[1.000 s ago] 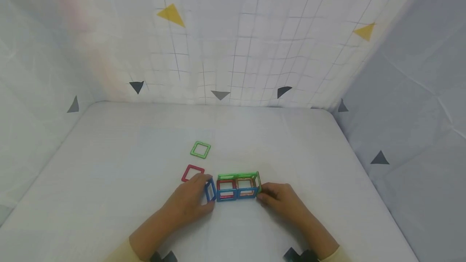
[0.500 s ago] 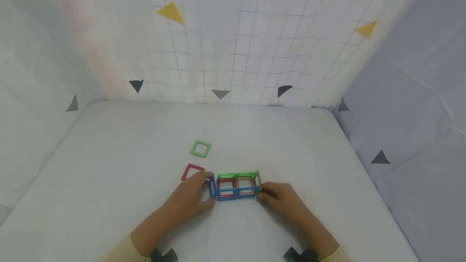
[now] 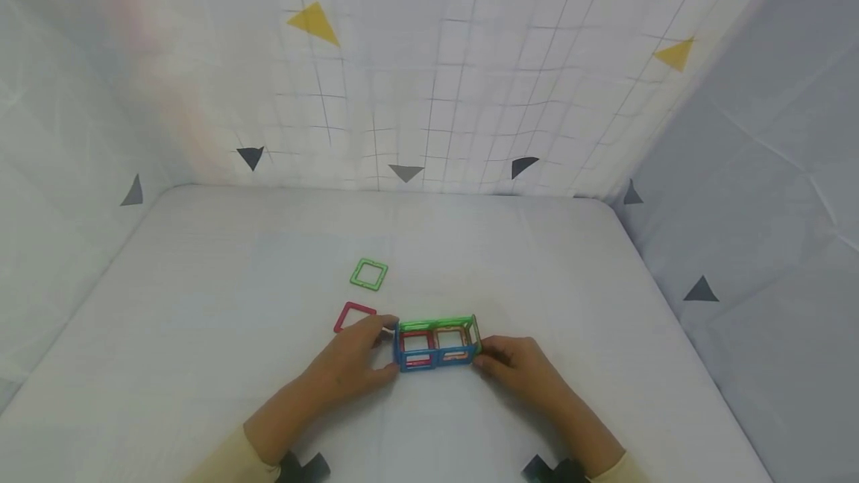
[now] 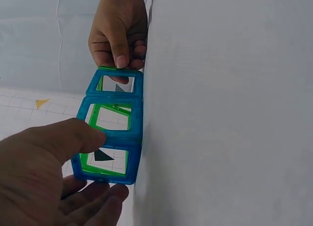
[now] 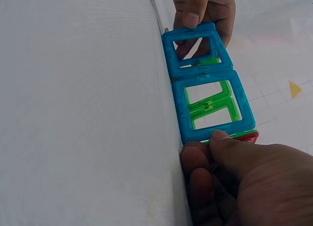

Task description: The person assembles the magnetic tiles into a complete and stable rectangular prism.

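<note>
A box-like row of square magnetic tiles (image 3: 438,357) stands on the white table in the head view, with blue tiles in front and green ones along the back. Red and orange tile frames show through the openings. My left hand (image 3: 345,364) pinches a blue magnetic tile (image 3: 397,349) upright against the row's left end; in the left wrist view its thumb lies on the near blue edge, fingers at the far side. At the opposite end, my right hand (image 3: 523,367) pinches the green end tile (image 3: 477,335) between thumb and fingers. The fingers partly hide both ends.
A loose green magnetic tile (image 3: 382,279) lies flat behind the row, to the left. Closer to my left hand is a red tile (image 3: 341,317), partly covered by the fingers. White sheeting (image 3: 429,80) with grid lines rises behind the table; more sheeting flanks both sides.
The blue tile in my left hand has turned and moved right, from a small gap to meeting the row's left end. My right hand and the loose tiles have stayed put.
</note>
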A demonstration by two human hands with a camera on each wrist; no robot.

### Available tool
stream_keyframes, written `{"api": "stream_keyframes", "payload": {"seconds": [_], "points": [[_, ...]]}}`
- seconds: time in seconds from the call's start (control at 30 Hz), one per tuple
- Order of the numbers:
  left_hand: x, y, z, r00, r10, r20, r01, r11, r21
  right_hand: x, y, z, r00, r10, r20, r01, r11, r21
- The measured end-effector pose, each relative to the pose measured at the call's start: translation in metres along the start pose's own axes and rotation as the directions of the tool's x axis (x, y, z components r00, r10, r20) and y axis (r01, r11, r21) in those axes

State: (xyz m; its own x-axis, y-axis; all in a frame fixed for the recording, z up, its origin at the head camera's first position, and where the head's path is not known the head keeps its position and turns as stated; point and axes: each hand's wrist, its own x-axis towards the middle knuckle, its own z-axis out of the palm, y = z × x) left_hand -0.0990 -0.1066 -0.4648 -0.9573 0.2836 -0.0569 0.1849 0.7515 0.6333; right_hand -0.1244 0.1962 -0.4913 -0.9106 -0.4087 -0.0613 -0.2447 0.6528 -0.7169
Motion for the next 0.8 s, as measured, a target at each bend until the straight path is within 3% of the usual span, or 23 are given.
{"api": "stream_keyframes", "payload": {"seconds": [0.37, 0.5, 0.63, 0.8], "points": [[0.001, -0.003, 0.0, 1.0, 0.01, 0.009, -0.01, 1.0, -0.012, 0.001, 0.003, 0.002, 1.0, -0.008, -0.011, 0.008, 1.0, -0.014], [-0.001, -0.008, -0.002, 1.0, 0.024, 0.004, -0.024, 0.998, 0.055, 0.001, 0.002, 0.002, 1.0, -0.021, -0.006, 0.022, 1.0, 0.011], [0.0, -0.017, -0.008, 0.997, 0.025, -0.078, -0.008, 0.977, 0.211, 0.001, 0.002, 0.003, 0.999, -0.031, -0.01, 0.031, 0.999, 0.021], [0.004, -0.025, -0.016, 0.98, -0.066, -0.189, 0.12, 0.949, 0.291, 0.001, 0.003, 0.003, 0.999, -0.028, -0.023, 0.028, 1.0, 0.0]]}}
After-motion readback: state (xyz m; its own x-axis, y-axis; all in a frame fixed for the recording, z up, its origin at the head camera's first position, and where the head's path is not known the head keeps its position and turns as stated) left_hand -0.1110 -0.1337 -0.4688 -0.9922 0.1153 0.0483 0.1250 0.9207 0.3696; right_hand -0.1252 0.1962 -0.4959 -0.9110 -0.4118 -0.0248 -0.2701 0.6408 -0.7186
